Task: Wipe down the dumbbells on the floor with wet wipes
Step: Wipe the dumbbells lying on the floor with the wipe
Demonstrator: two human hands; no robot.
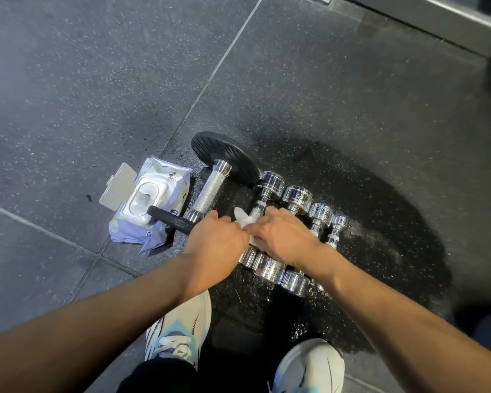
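Note:
Several chrome dumbbells (296,198) lie side by side on the dark rubber floor. A larger dumbbell (210,191) with black plates and a knurled steel handle lies to their left. My left hand (216,236) and my right hand (281,234) meet over the leftmost chrome dumbbell (270,184). Both hold a white wet wipe (243,217) against its handle. The hands hide the middle of that dumbbell and part of its neighbours.
A pack of wet wipes (150,205) lies on the floor left of the dumbbells, its lid flipped open. My two white sneakers (179,330) stand near the bottom edge. A grey ledge (437,21) runs across the top right corner.

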